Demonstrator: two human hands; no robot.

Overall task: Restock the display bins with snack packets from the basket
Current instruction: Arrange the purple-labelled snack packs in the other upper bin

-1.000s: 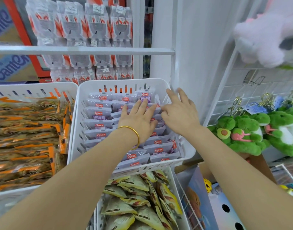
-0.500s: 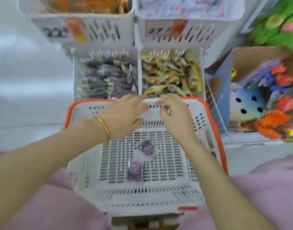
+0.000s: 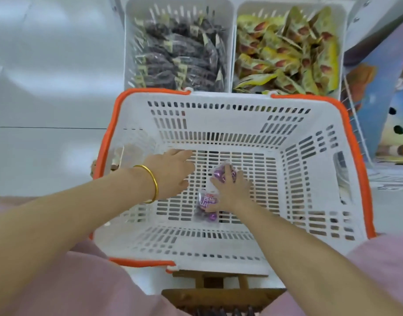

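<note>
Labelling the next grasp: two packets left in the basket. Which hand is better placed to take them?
Right. The right hand lies on both packets, fingers over the far one. The left hand hangs open beside them over the basket, touching neither.

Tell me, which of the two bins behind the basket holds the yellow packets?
The right bin, behind the basket's far right corner: it holds yellow-green packets with red spots. The left bin holds dark packets, almost black.

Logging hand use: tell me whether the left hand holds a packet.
No: the left hand is open and empty inside the basket; only the right hand touches the purple packets.
</note>
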